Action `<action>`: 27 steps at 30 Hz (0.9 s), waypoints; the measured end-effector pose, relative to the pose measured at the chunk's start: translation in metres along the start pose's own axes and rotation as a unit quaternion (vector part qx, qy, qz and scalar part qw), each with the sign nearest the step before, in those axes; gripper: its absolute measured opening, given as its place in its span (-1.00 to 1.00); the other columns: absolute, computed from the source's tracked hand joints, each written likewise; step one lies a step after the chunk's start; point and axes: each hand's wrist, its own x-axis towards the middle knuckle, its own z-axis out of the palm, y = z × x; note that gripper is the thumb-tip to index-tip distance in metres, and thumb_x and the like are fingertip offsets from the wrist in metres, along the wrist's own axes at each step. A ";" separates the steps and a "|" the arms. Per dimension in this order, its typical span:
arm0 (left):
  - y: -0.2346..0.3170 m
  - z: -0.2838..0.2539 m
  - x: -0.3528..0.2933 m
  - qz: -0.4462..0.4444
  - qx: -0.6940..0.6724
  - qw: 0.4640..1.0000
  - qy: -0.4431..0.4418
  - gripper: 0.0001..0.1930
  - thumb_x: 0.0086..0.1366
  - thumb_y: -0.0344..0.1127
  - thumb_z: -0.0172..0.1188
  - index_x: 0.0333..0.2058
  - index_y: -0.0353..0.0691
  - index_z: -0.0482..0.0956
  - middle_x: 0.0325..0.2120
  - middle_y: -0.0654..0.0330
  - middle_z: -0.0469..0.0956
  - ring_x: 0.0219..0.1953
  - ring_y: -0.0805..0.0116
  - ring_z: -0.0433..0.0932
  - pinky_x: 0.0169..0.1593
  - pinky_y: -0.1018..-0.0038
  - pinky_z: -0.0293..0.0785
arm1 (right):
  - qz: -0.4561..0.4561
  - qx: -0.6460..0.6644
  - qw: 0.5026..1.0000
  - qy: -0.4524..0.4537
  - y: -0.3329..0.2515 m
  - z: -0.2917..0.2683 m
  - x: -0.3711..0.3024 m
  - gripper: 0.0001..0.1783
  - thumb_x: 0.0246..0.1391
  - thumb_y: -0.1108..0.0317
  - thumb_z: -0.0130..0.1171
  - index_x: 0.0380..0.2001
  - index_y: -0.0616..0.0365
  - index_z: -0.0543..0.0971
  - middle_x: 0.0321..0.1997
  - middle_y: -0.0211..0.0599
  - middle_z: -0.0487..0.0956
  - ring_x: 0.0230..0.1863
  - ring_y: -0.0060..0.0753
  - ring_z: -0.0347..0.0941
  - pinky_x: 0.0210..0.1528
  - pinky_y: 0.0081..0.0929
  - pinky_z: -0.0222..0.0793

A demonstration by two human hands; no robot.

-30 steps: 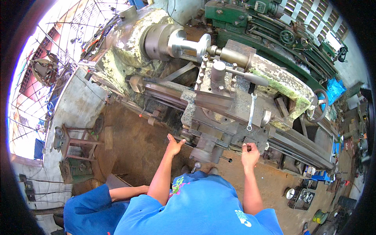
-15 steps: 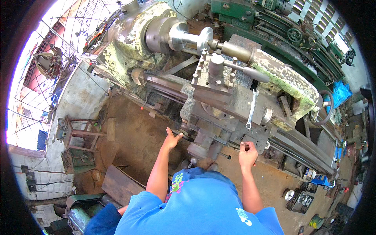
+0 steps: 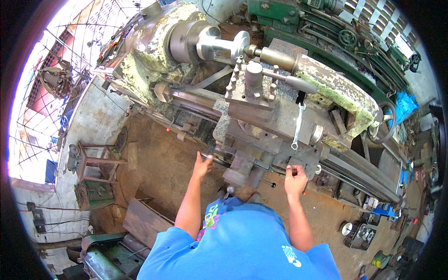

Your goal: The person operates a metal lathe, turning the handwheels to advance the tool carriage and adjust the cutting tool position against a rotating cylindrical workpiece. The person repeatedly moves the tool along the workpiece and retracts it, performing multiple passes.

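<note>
My left hand (image 3: 202,167) is at the left side of the dark carriage handwheel (image 3: 220,160), its thumb across the rim and forefinger pointing up; the other fingers are hidden. Thumb and forefinger of my right hand (image 3: 296,181) are pinched together beside the front of the lathe's slide; what is between them is too small to make out. A red-tipped knob (image 3: 304,192) shows just below that hand. Beyond, a shiny flanged metal workpiece (image 3: 239,44) sits between the chuck (image 3: 185,42) and the tailstock centre (image 3: 252,51). The tool post (image 3: 252,93) stands in front of it.
A combination wrench (image 3: 298,127) lies on the slide. The tailstock (image 3: 338,84) with its handwheel (image 3: 387,122) extends right. A green lathe (image 3: 326,44) stands behind. On the floor are a metal frame stand (image 3: 100,161) at left and a tray of parts (image 3: 362,237) at right.
The view has shifted slightly. My left thumb is blurred and has drawn closer to the forefinger. My right hand stays pinched in nearly the same place, and the red-tipped knob now shows below it.
</note>
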 end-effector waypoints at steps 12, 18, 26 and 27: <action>-0.306 -0.150 -0.091 -0.196 0.695 0.588 -0.366 -0.55 0.26 0.00 0.13 -0.04 -0.23 0.59 -0.01 -0.06 0.55 0.03 0.01 0.54 0.03 0.16 0.50 | 0.021 -0.025 0.996 0.078 0.004 0.004 -0.001 -0.82 0.06 0.33 0.27 -0.42 0.26 0.60 -0.62 -0.23 0.59 -0.60 -0.46 0.47 -0.46 -0.41 0.39; -0.267 -0.141 -0.020 -0.121 0.613 0.751 -0.212 -0.46 0.25 0.04 0.15 -0.02 -0.34 0.58 0.03 -0.16 0.52 0.14 -0.04 0.47 0.17 0.21 0.43 | 0.032 -0.071 0.993 0.089 0.006 0.006 0.000 -0.82 0.04 0.30 0.30 -0.40 0.21 0.61 -0.60 -0.22 0.60 -0.57 -0.44 0.50 -0.43 -0.40 0.40; -0.137 -0.067 0.002 -0.009 0.412 0.897 -0.163 -0.30 0.23 0.11 0.20 0.21 -0.25 0.39 0.17 -0.12 0.41 0.24 -0.04 0.37 0.28 0.22 0.30 | 0.022 -0.115 0.984 0.135 0.004 0.008 -0.007 -0.77 0.03 0.26 0.28 -0.34 0.22 0.63 -0.51 -0.13 0.64 -0.47 -0.24 0.59 -0.33 -0.33 0.46; -0.133 -0.064 0.003 -0.011 0.395 0.900 -0.186 -0.30 0.23 0.11 0.20 0.21 -0.25 0.40 0.18 -0.12 0.40 0.24 -0.04 0.37 0.28 0.22 0.30 | 0.019 -0.121 0.982 0.143 0.004 0.009 -0.007 -0.76 0.03 0.25 0.28 -0.33 0.22 0.63 -0.50 -0.11 0.64 -0.45 -0.19 0.60 -0.31 -0.30 0.47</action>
